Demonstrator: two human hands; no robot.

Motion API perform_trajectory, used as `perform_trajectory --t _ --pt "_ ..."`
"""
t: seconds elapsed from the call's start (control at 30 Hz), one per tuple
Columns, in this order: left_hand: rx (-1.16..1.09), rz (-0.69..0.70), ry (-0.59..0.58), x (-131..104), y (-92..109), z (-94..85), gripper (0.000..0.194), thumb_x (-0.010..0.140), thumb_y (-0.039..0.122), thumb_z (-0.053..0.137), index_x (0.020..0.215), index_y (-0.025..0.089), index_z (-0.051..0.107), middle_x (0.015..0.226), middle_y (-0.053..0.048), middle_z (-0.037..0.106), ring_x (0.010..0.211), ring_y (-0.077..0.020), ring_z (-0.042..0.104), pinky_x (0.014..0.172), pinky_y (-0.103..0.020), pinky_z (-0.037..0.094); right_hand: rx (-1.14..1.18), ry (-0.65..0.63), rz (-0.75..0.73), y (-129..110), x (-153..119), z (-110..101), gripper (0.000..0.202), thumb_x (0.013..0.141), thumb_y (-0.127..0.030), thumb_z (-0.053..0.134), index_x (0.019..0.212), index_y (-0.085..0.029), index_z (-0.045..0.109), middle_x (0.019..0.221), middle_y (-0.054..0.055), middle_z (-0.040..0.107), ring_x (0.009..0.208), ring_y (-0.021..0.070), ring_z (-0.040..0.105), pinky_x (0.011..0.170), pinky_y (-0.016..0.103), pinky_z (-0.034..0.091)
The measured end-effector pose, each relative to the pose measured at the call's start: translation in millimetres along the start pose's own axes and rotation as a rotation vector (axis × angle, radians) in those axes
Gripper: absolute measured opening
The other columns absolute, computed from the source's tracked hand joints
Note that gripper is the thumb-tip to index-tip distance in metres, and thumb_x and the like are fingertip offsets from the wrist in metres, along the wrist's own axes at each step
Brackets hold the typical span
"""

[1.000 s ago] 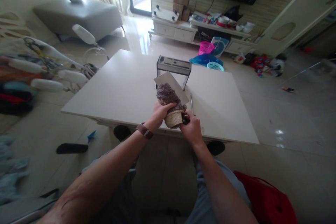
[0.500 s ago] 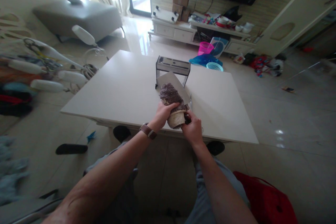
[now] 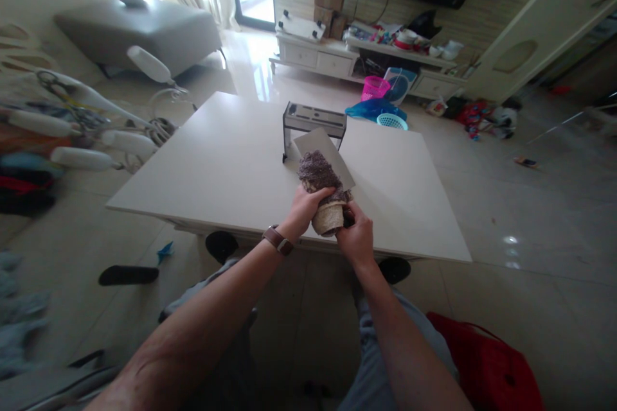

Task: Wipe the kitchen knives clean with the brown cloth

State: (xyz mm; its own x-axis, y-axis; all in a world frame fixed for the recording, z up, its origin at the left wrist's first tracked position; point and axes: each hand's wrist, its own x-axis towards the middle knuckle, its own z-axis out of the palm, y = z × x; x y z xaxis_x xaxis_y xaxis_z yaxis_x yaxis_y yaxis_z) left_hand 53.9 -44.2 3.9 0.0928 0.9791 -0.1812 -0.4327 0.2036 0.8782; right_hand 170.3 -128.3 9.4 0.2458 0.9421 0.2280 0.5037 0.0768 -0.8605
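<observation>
Over the near part of the white table (image 3: 212,160), both hands hold a shaggy brown cloth item (image 3: 318,170) with a beige, cuff-like open end; its exact kind is unclear. My left hand (image 3: 308,205), with a brown watch strap on the wrist, is closed around its left side, thumb across the top. At the right of the beige end, my right hand (image 3: 355,234) is closed on the edge, its fingertips partly hidden. A flat grey sheet (image 3: 332,151) lies slanted just behind the item. Beyond it stands a silver-and-black frame (image 3: 314,117) with a slotted top.
A pink basket (image 3: 375,88), a blue bag (image 3: 371,109) and a light-blue basket (image 3: 392,121) are past the table's far edge. A white lamp-like fixture (image 3: 110,141) is at the left. A red bag (image 3: 486,359) sits on the floor at the lower right.
The brown item and both hands have shifted slightly to the right over the table. The view has moved a little; both hands keep their hold.
</observation>
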Motion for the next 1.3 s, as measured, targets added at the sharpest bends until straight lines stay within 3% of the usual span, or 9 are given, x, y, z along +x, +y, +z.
perform_trajectory --t 0.43,1.0,1.3 --pt "0.001 0.011 -0.008 -3 6 -0.3 0.052 0.060 0.028 0.090 0.108 0.013 0.075 0.112 -0.014 0.078 0.102 -0.0292 0.074 0.096 -0.043 0.058 0.012 0.019 -0.006 1 -2 4 0.022 0.072 -0.017 0.062 0.092 -0.020 0.068 0.079 0.001 0.076 0.068 0.0182 0.066 0.062 0.024 0.045" --pt "0.063 -0.006 -0.002 -3 13 -28.0 0.053 0.061 0.029 0.091 0.110 0.014 0.076 0.111 -0.013 0.079 0.102 -0.0297 0.074 0.098 -0.043 0.058 -0.048 -0.042 0.017 -4 -3 14 0.019 0.072 -0.021 0.064 0.090 -0.022 0.066 0.076 0.001 0.075 0.068 0.0187 0.068 0.063 0.025 0.045" --pt "0.047 -0.006 0.001 -3 16 -25.0 0.052 0.059 0.028 0.091 0.106 0.013 0.076 0.109 -0.013 0.079 0.098 -0.0288 0.075 0.093 -0.042 0.059 0.003 -0.010 0.082 1 -4 19 0.035 0.069 -0.022 0.069 0.103 -0.022 0.064 0.082 0.003 0.077 0.073 0.0214 0.072 0.062 0.025 0.048"
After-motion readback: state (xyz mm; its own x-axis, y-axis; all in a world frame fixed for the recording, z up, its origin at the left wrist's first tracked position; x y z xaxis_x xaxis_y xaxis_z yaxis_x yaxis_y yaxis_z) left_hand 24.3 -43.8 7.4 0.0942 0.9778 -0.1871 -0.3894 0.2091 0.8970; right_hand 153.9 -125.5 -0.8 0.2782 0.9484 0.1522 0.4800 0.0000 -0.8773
